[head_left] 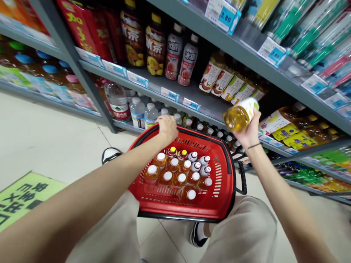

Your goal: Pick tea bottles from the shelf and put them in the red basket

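Observation:
My right hand (248, 129) is closed round a clear plastic tea bottle (238, 113) with a white and green label. The golden bottle is tilted, its base to the left, in front of the shelf. At the far rim of a red shopping basket (173, 206), my left hand (167, 128) is closed over the edge. Inside stand several white-capped tea bottles (166, 177), two yellow-capped bottles (178, 153) and several small grey-white bottles (195, 166). The basket rests between my legs, its black handle (242, 178) folded to the right.
Similar tea bottles (226, 81) line the middle shelf (154, 83), beside dark iced-tea bottles (155, 46). Water bottles (137, 111) fill the lower shelf close to my left hand. A shelf edge with price tags (221, 12) juts above. A green exit sign (20, 199) lies on the floor.

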`<move>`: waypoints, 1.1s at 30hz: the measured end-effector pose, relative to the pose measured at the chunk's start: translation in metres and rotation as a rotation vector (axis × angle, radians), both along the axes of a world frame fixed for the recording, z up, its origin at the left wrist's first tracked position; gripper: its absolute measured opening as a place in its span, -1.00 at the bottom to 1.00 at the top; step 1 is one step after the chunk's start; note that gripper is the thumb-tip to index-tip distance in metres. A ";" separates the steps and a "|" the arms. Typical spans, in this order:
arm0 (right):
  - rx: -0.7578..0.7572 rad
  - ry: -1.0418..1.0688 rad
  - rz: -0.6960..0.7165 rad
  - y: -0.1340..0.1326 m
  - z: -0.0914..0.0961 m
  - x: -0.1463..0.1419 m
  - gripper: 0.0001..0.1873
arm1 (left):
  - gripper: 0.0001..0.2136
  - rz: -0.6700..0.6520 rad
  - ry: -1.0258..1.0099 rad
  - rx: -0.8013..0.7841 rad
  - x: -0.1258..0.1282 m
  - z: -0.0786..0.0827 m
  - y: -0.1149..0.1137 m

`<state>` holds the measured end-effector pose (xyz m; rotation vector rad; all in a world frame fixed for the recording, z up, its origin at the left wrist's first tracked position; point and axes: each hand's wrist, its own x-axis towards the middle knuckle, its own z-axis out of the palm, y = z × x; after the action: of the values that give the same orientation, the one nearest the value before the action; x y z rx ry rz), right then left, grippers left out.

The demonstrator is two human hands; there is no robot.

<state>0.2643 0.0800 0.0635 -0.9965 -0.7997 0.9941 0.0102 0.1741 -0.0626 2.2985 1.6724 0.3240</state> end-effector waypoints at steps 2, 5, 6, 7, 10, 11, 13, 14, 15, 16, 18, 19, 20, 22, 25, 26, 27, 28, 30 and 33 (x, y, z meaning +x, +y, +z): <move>-0.049 0.152 0.131 -0.041 -0.014 -0.034 -0.49 | -0.35 -0.035 -0.079 0.131 0.017 0.027 -0.022; -0.242 0.259 0.262 -0.088 -0.045 -0.068 -0.41 | -0.32 -0.244 -0.346 0.094 0.025 0.053 -0.055; -0.317 0.255 0.296 -0.098 -0.057 -0.074 -0.38 | -0.30 -0.310 -0.457 -0.006 0.025 0.056 -0.065; -0.386 0.237 0.327 -0.106 -0.068 -0.079 -0.38 | -0.28 -0.351 -0.575 -0.126 0.024 0.055 -0.074; -0.471 0.107 0.347 -0.118 -0.094 -0.087 -0.42 | -0.29 -0.280 -0.955 -0.458 0.024 0.045 -0.099; -0.469 0.072 0.351 -0.120 -0.099 -0.089 -0.42 | -0.33 -0.209 -1.060 -0.529 0.024 0.043 -0.106; -0.453 0.061 0.394 -0.120 -0.100 -0.092 -0.39 | -0.41 -0.061 -1.197 -0.615 0.024 0.043 -0.116; -0.444 0.081 0.436 -0.119 -0.097 -0.093 -0.35 | -0.44 -0.015 -1.228 -0.639 0.024 0.047 -0.119; -0.438 0.109 0.483 -0.117 -0.092 -0.092 -0.30 | -0.47 0.013 -1.254 -0.653 0.023 0.052 -0.120; -0.438 0.140 0.530 -0.116 -0.087 -0.091 -0.25 | -0.49 0.023 -1.289 -0.660 0.022 0.058 -0.121; -0.471 0.200 0.624 -0.114 -0.077 -0.087 -0.16 | -0.52 0.002 -1.385 -0.664 0.020 0.070 -0.117; -0.500 0.233 0.682 -0.113 -0.074 -0.084 -0.11 | -0.54 -0.014 -1.435 -0.666 0.020 0.075 -0.115; -0.528 0.266 0.747 -0.114 -0.073 -0.083 -0.07 | -0.54 -0.026 -1.480 -0.663 0.020 0.079 -0.113; -0.551 0.320 0.881 -0.117 -0.076 -0.083 0.02 | -0.54 -0.054 -1.540 -0.649 0.020 0.083 -0.110; -0.516 0.369 0.968 -0.124 -0.084 -0.092 0.06 | -0.53 -0.103 -1.620 -0.641 0.019 0.083 -0.110; -0.501 0.373 0.952 -0.126 -0.086 -0.096 0.05 | -0.53 -0.111 -1.648 -0.650 0.018 0.082 -0.110; -0.489 0.368 0.920 -0.128 -0.087 -0.101 0.02 | -0.52 -0.108 -1.676 -0.669 0.017 0.082 -0.110; -0.483 0.356 0.879 -0.129 -0.087 -0.104 -0.02 | -0.51 -0.100 -1.699 -0.696 0.015 0.082 -0.109; -0.484 0.313 0.802 -0.129 -0.085 -0.110 -0.08 | -0.47 -0.085 -1.745 -0.752 0.011 0.083 -0.106; -0.529 0.274 0.719 -0.125 -0.085 -0.112 -0.14 | -0.37 -0.109 -1.805 -0.820 0.005 0.084 -0.100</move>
<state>0.1520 -0.0446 -0.0216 -0.9912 -0.6823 1.9922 0.0153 0.0739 0.0217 0.7026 0.4550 0.9882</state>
